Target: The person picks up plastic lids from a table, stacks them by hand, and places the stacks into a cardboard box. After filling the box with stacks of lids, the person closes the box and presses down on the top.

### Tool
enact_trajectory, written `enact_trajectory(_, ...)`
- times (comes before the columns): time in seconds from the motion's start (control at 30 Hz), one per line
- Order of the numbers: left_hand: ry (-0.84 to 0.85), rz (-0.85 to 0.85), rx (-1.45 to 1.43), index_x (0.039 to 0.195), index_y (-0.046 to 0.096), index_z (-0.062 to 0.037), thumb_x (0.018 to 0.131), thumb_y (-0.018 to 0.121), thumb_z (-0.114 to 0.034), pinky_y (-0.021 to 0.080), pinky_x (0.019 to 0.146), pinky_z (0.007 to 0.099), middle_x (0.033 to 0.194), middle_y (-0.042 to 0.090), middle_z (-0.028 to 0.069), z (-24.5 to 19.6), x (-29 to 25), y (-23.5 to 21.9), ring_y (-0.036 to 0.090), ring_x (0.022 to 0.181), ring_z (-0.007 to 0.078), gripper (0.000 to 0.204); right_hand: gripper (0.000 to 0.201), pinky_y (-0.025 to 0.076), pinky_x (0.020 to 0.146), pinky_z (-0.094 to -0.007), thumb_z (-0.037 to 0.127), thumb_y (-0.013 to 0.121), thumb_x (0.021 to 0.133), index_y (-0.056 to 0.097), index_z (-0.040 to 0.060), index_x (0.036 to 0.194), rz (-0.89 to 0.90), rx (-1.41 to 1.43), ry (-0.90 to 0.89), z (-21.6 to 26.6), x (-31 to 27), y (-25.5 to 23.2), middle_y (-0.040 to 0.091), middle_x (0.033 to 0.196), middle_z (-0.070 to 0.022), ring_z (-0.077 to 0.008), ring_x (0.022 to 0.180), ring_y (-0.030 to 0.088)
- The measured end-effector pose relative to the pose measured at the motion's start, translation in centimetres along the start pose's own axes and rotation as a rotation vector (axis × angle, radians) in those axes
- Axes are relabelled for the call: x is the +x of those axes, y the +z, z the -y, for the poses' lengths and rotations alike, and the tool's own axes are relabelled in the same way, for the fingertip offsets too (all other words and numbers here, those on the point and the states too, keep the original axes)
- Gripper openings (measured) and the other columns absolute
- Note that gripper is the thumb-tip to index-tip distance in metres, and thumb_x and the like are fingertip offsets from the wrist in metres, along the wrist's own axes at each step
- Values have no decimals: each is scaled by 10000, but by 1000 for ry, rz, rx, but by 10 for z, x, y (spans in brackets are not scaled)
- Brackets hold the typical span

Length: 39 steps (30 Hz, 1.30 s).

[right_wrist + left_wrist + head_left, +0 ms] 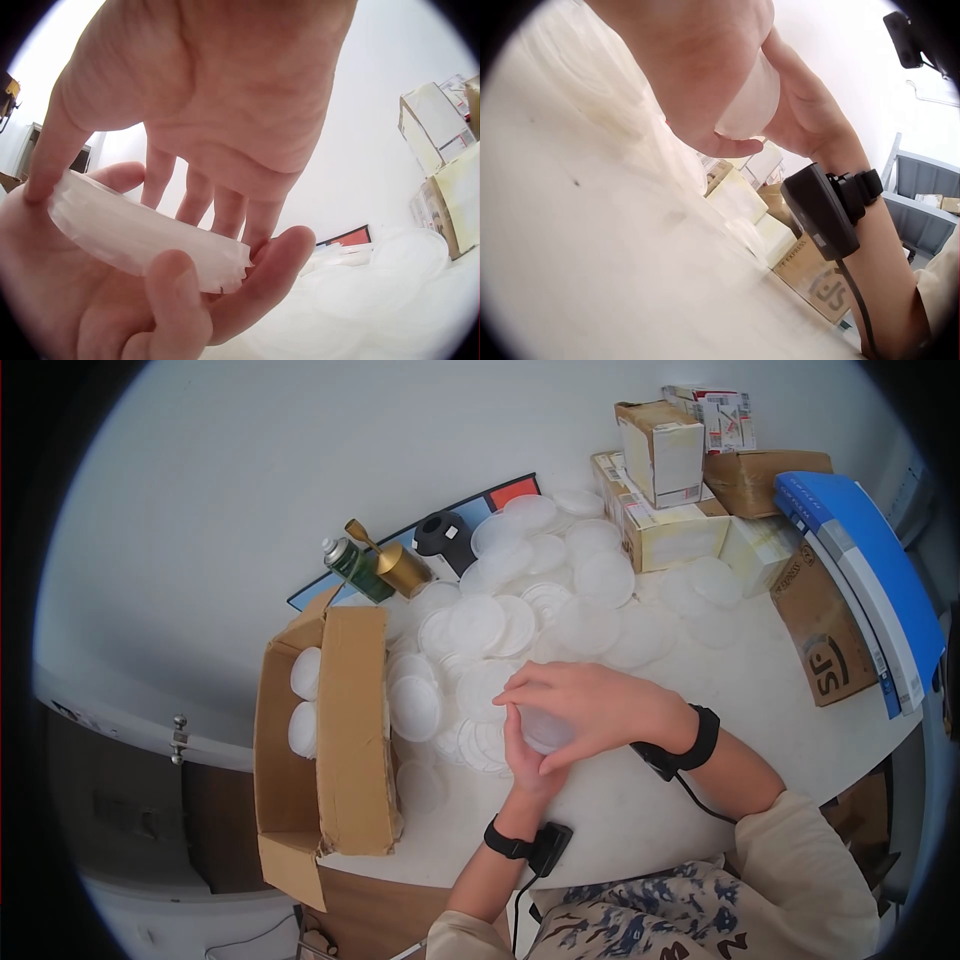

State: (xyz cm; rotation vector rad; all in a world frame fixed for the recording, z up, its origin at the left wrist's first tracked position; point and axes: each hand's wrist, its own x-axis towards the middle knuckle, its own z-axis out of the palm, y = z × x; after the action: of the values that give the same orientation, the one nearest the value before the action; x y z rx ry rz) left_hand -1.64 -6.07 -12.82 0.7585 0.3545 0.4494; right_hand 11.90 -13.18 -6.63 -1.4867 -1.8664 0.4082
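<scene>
Both hands hold a short stack of translucent plastic lids [150,236] in front of the body, over the table. The left hand [535,765] cups the stack from below, its fingers curled up around the edge in the right wrist view. From above, the right hand [605,705] grips the rim between its thumb and fingers. In the head view the right hand covers much of the stack. Many loose round lids [475,622] lie heaped on the table just beyond the hands.
An open cardboard box [355,730] with white lids [304,730] inside stands at left. Behind the heap are a green spray can [355,565], a brass-coloured pot [403,568] and a black object [443,538]. Cartons [675,530] and blue-and-white folders [865,575] stand at right.
</scene>
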Motion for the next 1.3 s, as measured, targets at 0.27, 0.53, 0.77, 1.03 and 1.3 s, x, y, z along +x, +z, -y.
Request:
enact_trajectory(0.27,-45,217,-90,1499,268,-179,874,335,-695,473,865,443,1331,487,102,-4,0,5,513,1195,340,813,690,477,943,-388,332,790,722,535,83,1313,-66,131,148,-9,-5,-42,528,1289,-123,-302,1126,566)
enact_trajectory(0.53,-235,179,-326,1519,259,-219,863,322,-719,474,853,491,1324,504,140,5,3,5,507,1194,414,827,723,365,1084,-444,312,802,722,510,99,1348,-307,-350,383,-75,-27,-24,413,1409,-184,-386,1306,392)
enact_trajectory(0.77,-360,179,-400,1508,298,-222,859,269,-740,455,895,516,1343,502,152,8,4,5,448,1274,426,830,798,375,1053,-455,313,817,701,473,87,1385,-243,-401,410,-84,-30,-20,391,1410,-209,-381,1291,393)
enact_trajectory(1.03,-395,189,-507,1474,346,-185,865,302,-703,443,900,512,1353,493,165,11,5,-3,456,1265,392,801,788,352,1062,-445,304,831,671,502,87,1353,-199,-421,404,-80,-29,-22,439,1412,-167,-343,1302,391)
enact_trajectory(1.3,-342,263,-626,1383,487,-73,868,504,-549,349,1063,464,1370,518,159,14,4,1,457,1249,347,702,805,369,1032,-449,301,845,637,515,127,1350,-164,-431,356,-83,-29,-23,469,1403,-126,-315,1281,427)
